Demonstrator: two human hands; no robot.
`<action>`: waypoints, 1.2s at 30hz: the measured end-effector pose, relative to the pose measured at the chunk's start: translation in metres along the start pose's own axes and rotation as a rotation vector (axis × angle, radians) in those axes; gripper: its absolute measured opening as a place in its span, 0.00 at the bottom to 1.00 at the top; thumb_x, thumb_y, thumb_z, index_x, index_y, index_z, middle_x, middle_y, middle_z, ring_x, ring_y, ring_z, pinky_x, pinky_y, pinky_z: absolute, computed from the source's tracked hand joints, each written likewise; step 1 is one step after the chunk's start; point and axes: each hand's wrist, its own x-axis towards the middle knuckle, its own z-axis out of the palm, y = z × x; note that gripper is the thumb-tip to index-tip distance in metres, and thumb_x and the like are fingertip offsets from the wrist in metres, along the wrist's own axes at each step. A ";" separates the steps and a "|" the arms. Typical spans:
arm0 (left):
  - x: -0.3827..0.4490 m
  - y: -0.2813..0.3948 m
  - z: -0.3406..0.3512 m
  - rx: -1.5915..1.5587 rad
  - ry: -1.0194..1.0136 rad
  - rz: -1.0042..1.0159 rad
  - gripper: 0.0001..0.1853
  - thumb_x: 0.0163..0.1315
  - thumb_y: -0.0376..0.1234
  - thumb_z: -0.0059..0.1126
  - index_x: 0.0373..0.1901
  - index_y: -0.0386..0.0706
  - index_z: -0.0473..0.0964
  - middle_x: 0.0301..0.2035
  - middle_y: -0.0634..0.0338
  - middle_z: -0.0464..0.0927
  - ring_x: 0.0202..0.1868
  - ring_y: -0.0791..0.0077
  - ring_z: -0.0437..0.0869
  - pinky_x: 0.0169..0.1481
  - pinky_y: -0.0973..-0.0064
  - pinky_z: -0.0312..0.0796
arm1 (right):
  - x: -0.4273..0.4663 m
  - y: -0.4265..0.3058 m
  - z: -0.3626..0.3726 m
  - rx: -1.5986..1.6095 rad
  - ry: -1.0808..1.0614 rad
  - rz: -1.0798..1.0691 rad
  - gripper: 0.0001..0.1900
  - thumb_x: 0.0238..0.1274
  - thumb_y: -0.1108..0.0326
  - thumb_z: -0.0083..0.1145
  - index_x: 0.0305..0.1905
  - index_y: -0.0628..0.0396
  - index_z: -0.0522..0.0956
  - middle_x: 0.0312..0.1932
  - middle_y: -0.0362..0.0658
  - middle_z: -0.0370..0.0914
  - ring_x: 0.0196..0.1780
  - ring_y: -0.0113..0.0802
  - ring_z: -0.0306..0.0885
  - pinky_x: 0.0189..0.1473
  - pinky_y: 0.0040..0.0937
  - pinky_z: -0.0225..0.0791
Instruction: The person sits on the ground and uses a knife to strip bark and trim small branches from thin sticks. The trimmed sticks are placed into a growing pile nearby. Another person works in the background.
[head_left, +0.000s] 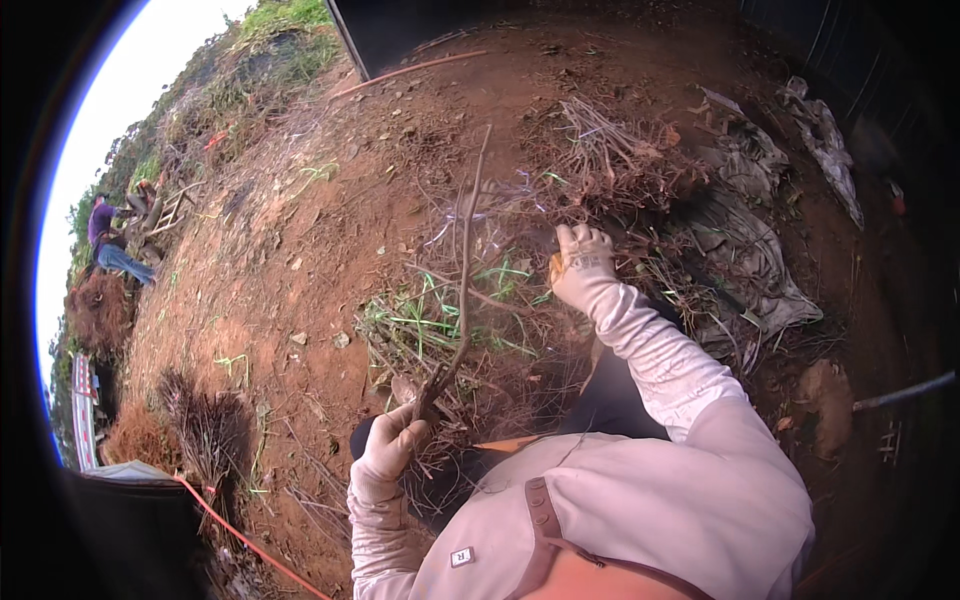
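Note:
My gloved left hand (394, 442) is closed around the lower end of a long, bare woody stem (466, 277). The stem stands up and away from me, with thin roots at its base. My gloved right hand (583, 259) is beside the near edge of a heap of rooty stems (611, 154). Its fingers are curled, and an orange patch shows by the thumb; whether that is a tool handle or part of the glove, I cannot tell. Between my hands lies a tangle of twigs with green plastic strips (420, 315).
Crumpled sheeting (750, 232) lies on the reddish soil at right. Stem bundles (206, 420) and a dark container (142, 525) are at lower left, with an orange cord (247, 540) near them. Another person (112, 236) stands far left by a wooden frame (172, 214).

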 end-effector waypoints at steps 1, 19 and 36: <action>-0.003 0.004 0.001 0.009 -0.045 -0.016 0.13 0.60 0.33 0.52 0.42 0.33 0.73 0.26 0.69 0.71 0.28 0.86 0.66 0.32 0.86 0.61 | 0.009 0.000 -0.014 -0.096 -0.035 0.023 0.28 0.52 0.56 0.56 0.56 0.56 0.63 0.50 0.50 0.67 0.56 0.42 0.65 0.58 0.43 0.54; 0.007 0.007 0.001 0.050 -0.141 -0.077 0.17 0.59 0.36 0.54 0.45 0.33 0.74 0.32 0.68 0.76 0.35 0.84 0.71 0.40 0.83 0.65 | 0.014 0.030 -0.005 0.066 -0.272 -0.222 0.24 0.58 0.60 0.47 0.58 0.59 0.62 0.49 0.53 0.68 0.53 0.43 0.68 0.53 0.40 0.64; 0.011 0.007 0.004 -0.010 -0.105 -0.022 0.13 0.61 0.35 0.52 0.40 0.34 0.74 0.28 0.69 0.72 0.32 0.84 0.68 0.37 0.82 0.64 | -0.018 0.000 0.019 0.476 -0.013 -0.461 0.17 0.52 0.66 0.50 0.49 0.57 0.69 0.38 0.50 0.72 0.40 0.44 0.73 0.44 0.38 0.68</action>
